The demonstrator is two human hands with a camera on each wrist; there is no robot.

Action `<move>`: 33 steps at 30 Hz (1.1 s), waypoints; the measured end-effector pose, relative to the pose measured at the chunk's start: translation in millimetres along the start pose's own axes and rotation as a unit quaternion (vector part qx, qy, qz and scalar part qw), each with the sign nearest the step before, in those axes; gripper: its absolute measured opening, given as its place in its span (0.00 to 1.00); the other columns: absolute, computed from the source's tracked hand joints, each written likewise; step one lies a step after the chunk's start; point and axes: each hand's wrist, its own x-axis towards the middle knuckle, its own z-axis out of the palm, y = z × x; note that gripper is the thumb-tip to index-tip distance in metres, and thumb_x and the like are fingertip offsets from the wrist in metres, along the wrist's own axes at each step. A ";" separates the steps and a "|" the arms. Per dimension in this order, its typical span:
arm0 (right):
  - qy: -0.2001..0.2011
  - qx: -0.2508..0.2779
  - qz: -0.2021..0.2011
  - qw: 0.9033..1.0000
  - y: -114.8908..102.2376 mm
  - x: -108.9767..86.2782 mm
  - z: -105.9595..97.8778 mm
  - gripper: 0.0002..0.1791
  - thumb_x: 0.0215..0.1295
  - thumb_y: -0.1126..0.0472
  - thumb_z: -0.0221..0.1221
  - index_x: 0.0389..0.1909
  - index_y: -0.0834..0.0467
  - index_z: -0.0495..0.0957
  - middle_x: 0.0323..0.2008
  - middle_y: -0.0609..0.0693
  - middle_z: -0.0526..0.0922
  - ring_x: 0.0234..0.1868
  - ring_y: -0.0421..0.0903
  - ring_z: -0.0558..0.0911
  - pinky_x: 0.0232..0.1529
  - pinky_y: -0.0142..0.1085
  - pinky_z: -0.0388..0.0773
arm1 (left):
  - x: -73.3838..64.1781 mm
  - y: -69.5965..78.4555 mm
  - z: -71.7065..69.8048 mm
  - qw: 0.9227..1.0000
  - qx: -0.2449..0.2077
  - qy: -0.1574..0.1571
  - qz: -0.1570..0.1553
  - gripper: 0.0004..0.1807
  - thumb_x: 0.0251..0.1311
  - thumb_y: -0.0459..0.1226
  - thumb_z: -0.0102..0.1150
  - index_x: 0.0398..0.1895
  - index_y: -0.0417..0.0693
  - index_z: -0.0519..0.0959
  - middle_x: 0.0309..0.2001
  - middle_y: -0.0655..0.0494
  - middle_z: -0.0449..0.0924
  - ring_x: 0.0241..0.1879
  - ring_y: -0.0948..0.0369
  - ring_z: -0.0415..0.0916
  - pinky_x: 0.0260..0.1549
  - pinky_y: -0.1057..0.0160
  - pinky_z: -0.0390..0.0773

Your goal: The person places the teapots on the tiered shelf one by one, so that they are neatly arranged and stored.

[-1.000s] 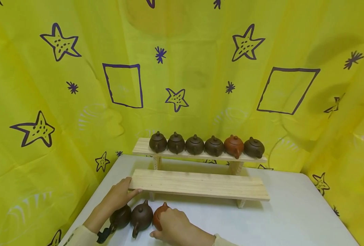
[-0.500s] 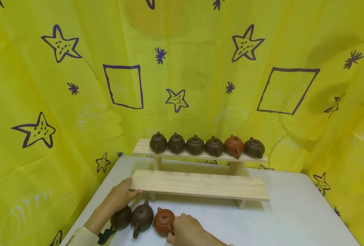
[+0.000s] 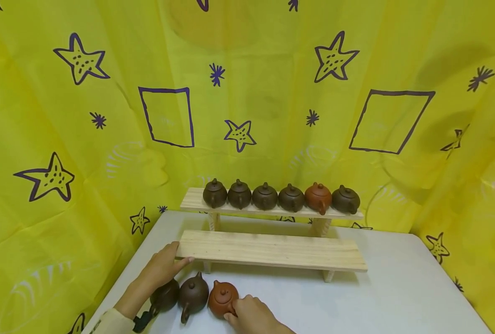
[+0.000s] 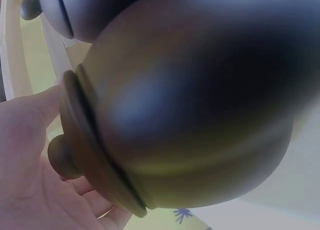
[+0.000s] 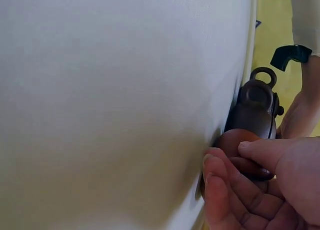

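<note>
A reddish-brown clay teapot (image 3: 223, 299) sits on the white table at the front. My right hand (image 3: 253, 314) pinches it at its near right side; in the right wrist view the thumb (image 5: 265, 151) presses on it and the fingers curl beneath, hiding the handle. Left of it stand a dark brown teapot (image 3: 193, 295) and another dark teapot (image 3: 165, 297), partly hidden by my left forearm. My left hand (image 3: 161, 265) grips the left end of the lower wooden shelf (image 3: 272, 249), its thumb along the front edge. A dark teapot (image 4: 200, 165) fills the left wrist view.
Behind, a higher wooden shelf (image 3: 194, 198) bears a row of several teapots, one of them reddish (image 3: 317, 197), the others dark. The white table (image 3: 398, 287) extends to the right. A yellow patterned curtain (image 3: 272, 93) encloses the back and sides.
My right hand has moved right from over the reddish teapot to its near right side, and the teapot has shifted slightly, its body now uncovered. My left hand has stayed at the shelf end.
</note>
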 end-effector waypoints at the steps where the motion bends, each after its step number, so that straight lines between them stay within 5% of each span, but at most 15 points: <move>1: 0.000 0.001 -0.003 1.000 1.2 -1.1 -1.3 0.21 0.71 0.53 0.68 0.18 0.53 0.74 0.15 0.38 0.68 0.18 0.32 0.66 0.21 0.27 0.66 | 0.2 -0.2 0.2 1.000 0.001 0.000 0.000 0.35 0.68 0.51 0.69 0.62 0.29 0.73 0.53 0.34 0.83 0.52 0.41 0.83 0.51 0.38 0.79; 12: 0.007 0.073 -0.032 0.997 43.6 -37.9 -23.5 0.18 0.73 0.54 0.67 0.23 0.53 0.73 0.18 0.33 0.59 0.20 0.29 0.62 0.23 0.26 0.65 | 1.7 0.4 1.8 1.000 -0.004 -0.006 -0.007 0.37 0.68 0.53 0.69 0.63 0.29 0.73 0.55 0.34 0.83 0.55 0.42 0.82 0.55 0.35 0.76; 19: 0.060 0.097 -0.028 0.993 67.1 -66.8 -68.0 0.15 0.75 0.56 0.65 0.27 0.52 0.75 0.19 0.32 0.66 0.19 0.26 0.64 0.22 0.26 0.66 | 1.3 -0.2 1.9 1.000 -0.009 -0.011 -0.009 0.38 0.68 0.53 0.68 0.65 0.29 0.72 0.57 0.33 0.82 0.56 0.41 0.81 0.56 0.35 0.76; 25: 0.112 0.097 0.074 0.986 84.5 -81.6 -114.7 0.15 0.76 0.55 0.63 0.27 0.52 0.77 0.18 0.36 0.76 0.18 0.29 0.72 0.20 0.29 0.72 | 1.8 -0.3 -0.6 1.000 -0.004 -0.012 -0.010 0.40 0.68 0.53 0.69 0.66 0.27 0.71 0.58 0.31 0.81 0.57 0.39 0.81 0.56 0.37 0.77; 30: 0.168 0.056 0.173 0.969 105.4 -82.1 -142.2 0.19 0.75 0.57 0.64 0.22 0.52 0.73 0.15 0.41 0.77 0.17 0.35 0.74 0.21 0.31 0.70 | 1.9 0.4 -1.8 1.000 -0.008 -0.015 -0.009 0.41 0.68 0.53 0.69 0.67 0.25 0.70 0.58 0.30 0.80 0.58 0.38 0.80 0.56 0.38 0.78; 33: 0.180 0.039 0.198 0.963 120.2 -81.5 -150.2 0.21 0.75 0.58 0.64 0.20 0.53 0.72 0.15 0.43 0.78 0.17 0.37 0.74 0.21 0.31 0.69 | 1.5 0.9 -1.5 1.000 -0.009 -0.016 -0.008 0.40 0.68 0.52 0.69 0.66 0.26 0.70 0.58 0.30 0.80 0.57 0.39 0.81 0.56 0.38 0.78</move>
